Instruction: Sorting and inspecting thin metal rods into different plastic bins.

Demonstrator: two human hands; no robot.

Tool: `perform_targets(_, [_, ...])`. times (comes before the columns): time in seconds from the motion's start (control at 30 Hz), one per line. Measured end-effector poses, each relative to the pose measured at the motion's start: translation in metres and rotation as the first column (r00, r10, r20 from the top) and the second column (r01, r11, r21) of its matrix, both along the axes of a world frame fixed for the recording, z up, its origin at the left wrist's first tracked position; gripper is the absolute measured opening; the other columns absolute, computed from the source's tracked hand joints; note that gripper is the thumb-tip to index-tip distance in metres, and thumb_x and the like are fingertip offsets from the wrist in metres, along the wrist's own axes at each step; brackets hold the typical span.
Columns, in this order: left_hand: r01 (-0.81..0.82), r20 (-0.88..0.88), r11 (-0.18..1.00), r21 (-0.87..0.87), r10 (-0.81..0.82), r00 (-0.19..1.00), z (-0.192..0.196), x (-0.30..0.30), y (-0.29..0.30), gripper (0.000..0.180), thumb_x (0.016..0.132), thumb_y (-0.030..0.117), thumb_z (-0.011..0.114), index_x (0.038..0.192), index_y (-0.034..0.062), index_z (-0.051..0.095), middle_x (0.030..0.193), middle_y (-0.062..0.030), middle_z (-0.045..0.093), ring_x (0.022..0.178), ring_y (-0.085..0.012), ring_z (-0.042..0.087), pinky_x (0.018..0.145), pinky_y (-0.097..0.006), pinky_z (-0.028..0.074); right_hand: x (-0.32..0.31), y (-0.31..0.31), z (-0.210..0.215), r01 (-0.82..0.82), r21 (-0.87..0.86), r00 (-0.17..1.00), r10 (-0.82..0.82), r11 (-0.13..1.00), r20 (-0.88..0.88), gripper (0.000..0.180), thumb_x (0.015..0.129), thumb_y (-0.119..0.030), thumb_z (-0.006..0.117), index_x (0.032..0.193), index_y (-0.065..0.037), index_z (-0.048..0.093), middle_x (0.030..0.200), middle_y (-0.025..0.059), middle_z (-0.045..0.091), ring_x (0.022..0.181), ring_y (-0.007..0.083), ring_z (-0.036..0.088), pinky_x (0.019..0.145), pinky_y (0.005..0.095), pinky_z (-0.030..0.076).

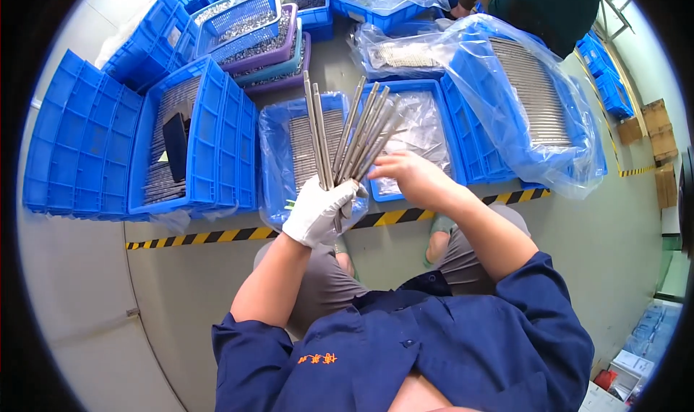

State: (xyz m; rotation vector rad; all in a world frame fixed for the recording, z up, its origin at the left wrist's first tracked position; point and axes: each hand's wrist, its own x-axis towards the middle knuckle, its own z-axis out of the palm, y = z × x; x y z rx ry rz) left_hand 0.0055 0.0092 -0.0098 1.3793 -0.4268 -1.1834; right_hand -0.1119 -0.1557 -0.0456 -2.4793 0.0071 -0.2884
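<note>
My left hand [316, 211], in a white glove, is closed around a fanned bundle of metal rods [350, 141]. The rods point up and away, and a few on the right are blurred. My bare right hand [413, 181] is at the right side of the bundle, its fingers stretched toward the lower part of the rods. Its fingertips are blurred, and whether they touch a rod cannot be made out. Behind the bundle, a blue crate [271, 134] lined with clear plastic holds rows of similar rods. Right of it, another blue crate [452, 134] contains plastic film and a few rods.
Stacked blue crates [224, 141] stand at the left, one with a dark flat object [174, 146] on its rods. Baskets [278, 47] of small metal parts are behind. A plastic-covered crate [578, 152] of rods is at the right. Another person [542, 11] is at the far right. Striped tape [394, 217] crosses the floor.
</note>
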Motion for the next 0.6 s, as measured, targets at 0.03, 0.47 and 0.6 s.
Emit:
perform_targets(0.03, [-0.02, -0.001, 1.0, 0.018, 0.02, 1.0, -0.001, -0.003, -0.002, 0.014, 0.076, 0.015, 0.057, 0.074, 0.0017, 0.061, 0.055, 0.0012, 0.049, 0.045, -0.0059, 0.043, 0.041, -0.019, 0.031, -0.008, -0.002, -0.004, -0.032, -0.125, 0.997, 0.023, 0.992, -0.072, 0.045, 0.064, 0.01, 0.045, 0.102, -0.01, 0.058, 0.105, 0.0129, 0.056, 0.094, 0.032, 0.052, 0.084, 0.0371, 0.041])
perform_targets(0.47, [-0.037, 0.017, 0.999, 0.008, 0.037, 0.999, 0.011, 0.008, 0.002, 0.016, 0.072, 0.01, 0.055, 0.08, -0.0043, 0.057, 0.055, -0.0019, 0.049, 0.044, -0.007, 0.043, 0.041, -0.018, 0.031, 0.015, -0.028, 0.043, 0.052, 0.967, 0.93, -0.366, 0.251, 0.045, 0.029, 0.087, -0.011, 0.047, 0.114, -0.001, 0.049, 0.104, 0.0069, 0.055, 0.085, 0.0148, 0.057, 0.076, 0.027, 0.046])
perform_targets(0.6, [-0.058, 0.102, 0.995, 0.08, 0.05, 0.994, 0.009, 0.0, 0.003, 0.015, 0.068, 0.009, 0.054, 0.078, -0.0011, 0.058, 0.057, -0.0009, 0.05, 0.047, -0.0072, 0.045, 0.043, -0.021, 0.034, 0.013, -0.022, 0.045, -0.01, 0.982, 0.945, -0.319, 0.191, 0.072, 0.032, 0.089, -0.013, 0.043, 0.118, -0.001, 0.044, 0.105, 0.0087, 0.054, 0.095, 0.016, 0.054, 0.084, 0.0302, 0.043])
